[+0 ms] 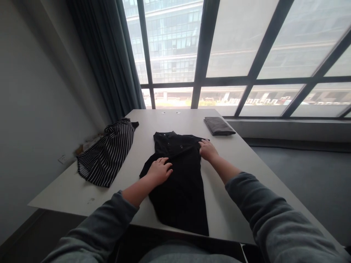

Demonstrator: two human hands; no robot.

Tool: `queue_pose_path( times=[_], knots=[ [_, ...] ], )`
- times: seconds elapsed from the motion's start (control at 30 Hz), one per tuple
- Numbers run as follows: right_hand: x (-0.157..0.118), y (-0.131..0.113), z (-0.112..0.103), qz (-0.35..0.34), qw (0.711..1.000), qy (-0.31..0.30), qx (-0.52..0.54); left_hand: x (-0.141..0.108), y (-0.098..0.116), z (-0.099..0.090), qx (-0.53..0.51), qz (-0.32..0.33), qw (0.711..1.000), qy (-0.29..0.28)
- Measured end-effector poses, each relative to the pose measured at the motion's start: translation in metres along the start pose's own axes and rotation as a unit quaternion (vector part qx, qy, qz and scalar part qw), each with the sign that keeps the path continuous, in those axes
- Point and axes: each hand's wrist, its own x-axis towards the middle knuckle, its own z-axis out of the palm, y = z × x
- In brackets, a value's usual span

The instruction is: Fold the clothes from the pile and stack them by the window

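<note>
A black short-sleeved shirt [182, 182] with a collar and a few small buttons lies spread on the white table [233, 204], collar toward the window. Its bottom edge reaches the table's near edge. My left hand [160, 170] rests on the shirt near the left sleeve, palm down and fingers apart. Over at the right sleeve, my right hand [207, 149] touches the cloth with its fingers stretched out. The undersides of both hands are hidden.
A black and white striped garment [109, 153] lies loosely along the table's left edge. At the far right sits a folded dark grey cloth [218, 125]. Beyond the table are a large window [175, 47] and a dark curtain [106, 54].
</note>
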Motion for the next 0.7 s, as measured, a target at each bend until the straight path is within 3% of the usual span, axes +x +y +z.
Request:
queue_pose_path(
  times=[0.13, 0.2, 0.3, 0.5, 0.7],
  knots=[
    [-0.012, -0.033, 0.018, 0.028, 0.992, -0.122, -0.026, -0.012, -0.01, 0.021, 0.018, -0.071, 0.994, -0.084],
    [-0.017, -0.037, 0.02, 0.057, 0.983, -0.17, -0.033, -0.029, -0.012, 0.029, 0.04, -0.102, 0.99, -0.088],
    [-0.021, -0.028, 0.018, 0.086, 0.979, -0.184, -0.026, -0.059, -0.015, 0.031, 0.084, -0.144, 0.983, -0.081],
    [-0.026, -0.008, 0.012, 0.101, 0.976, -0.19, -0.034, -0.114, -0.025, 0.016, 0.099, -0.188, 0.973, -0.093],
    [-0.042, -0.007, -0.005, 0.123, 0.967, -0.216, -0.06, -0.137, -0.03, -0.024, 0.136, -0.219, 0.939, -0.228]
  ],
)
